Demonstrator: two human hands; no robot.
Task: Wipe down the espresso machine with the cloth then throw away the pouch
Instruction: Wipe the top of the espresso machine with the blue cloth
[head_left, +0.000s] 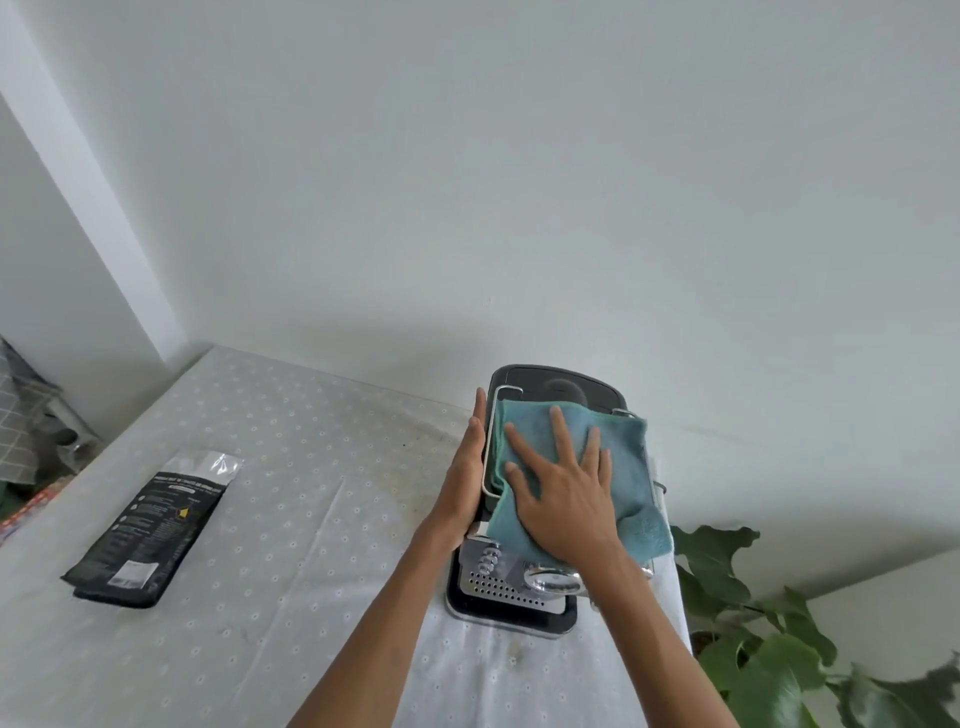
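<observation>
Cloth atop espresso machine, pouch well left on table, plant right (past table edge)

Teal cloth covers espresso machine top; black pouch lies apart.

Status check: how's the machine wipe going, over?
Left hand flat on side of machine. Right hand presses cloth flat on its top. Pouch lies on table, untouched. Nothing in the way.

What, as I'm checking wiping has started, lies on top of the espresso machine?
A teal cloth, pressed flat by the right hand; the left hand touches the side of the machine. The surface beneath the cloth is hidden.
</observation>
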